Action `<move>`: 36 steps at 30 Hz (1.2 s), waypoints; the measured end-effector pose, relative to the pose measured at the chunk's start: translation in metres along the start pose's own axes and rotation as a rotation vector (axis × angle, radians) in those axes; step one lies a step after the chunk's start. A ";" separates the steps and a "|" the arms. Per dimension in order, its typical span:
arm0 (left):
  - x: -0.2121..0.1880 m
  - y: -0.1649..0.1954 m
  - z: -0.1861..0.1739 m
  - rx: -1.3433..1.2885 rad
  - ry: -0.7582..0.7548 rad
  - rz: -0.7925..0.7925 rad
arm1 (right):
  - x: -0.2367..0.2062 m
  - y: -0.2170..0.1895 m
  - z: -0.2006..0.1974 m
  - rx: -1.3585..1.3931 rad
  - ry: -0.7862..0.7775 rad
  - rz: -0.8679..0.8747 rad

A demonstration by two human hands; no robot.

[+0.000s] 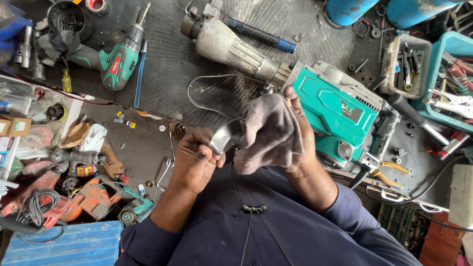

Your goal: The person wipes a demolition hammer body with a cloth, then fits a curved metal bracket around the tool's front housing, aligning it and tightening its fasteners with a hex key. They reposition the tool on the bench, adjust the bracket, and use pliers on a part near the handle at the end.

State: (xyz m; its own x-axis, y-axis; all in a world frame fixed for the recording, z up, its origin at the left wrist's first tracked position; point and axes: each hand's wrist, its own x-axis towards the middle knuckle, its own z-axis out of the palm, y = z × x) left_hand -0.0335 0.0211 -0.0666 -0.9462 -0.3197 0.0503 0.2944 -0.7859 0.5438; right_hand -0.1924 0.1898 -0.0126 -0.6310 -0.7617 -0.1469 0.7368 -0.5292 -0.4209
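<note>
Dark blue sleeves point(276, 231) lead up to the left hand point(194, 160), its grip closed on a curved metal part point(224, 137). The right hand point(300, 138) wipes it with a grey rag point(268, 133), before a teal power tool point(340, 113). Next likely calls for turning the part.

Cluttered repair tabletop point(167, 59)

A green cordless drill point(116, 61) lies at the left, a teal demolition hammer point(340, 106) at the right, a blue case point(64, 244) below, and trays of tools point(406, 61) beyond.

Curved grey metal part point(224, 136) pressed against a brownish rag point(268, 133).
</note>
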 end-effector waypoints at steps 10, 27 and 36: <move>0.014 0.011 -0.008 0.026 0.100 -0.060 | 0.000 -0.003 0.002 -0.988 0.150 -0.231; 0.020 0.020 0.000 0.028 0.110 0.141 | -0.001 -0.028 0.017 -0.158 -0.108 -0.092; 0.022 0.000 0.037 0.090 -0.008 0.190 | 0.000 0.026 -0.016 -0.057 -0.026 0.245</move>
State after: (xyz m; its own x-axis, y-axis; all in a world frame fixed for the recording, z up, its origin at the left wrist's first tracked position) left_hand -0.0595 0.0337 -0.0341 -0.8760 -0.4528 0.1658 0.4548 -0.6615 0.5963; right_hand -0.1776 0.1820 -0.0380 -0.4280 -0.8746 -0.2278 0.8518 -0.3062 -0.4250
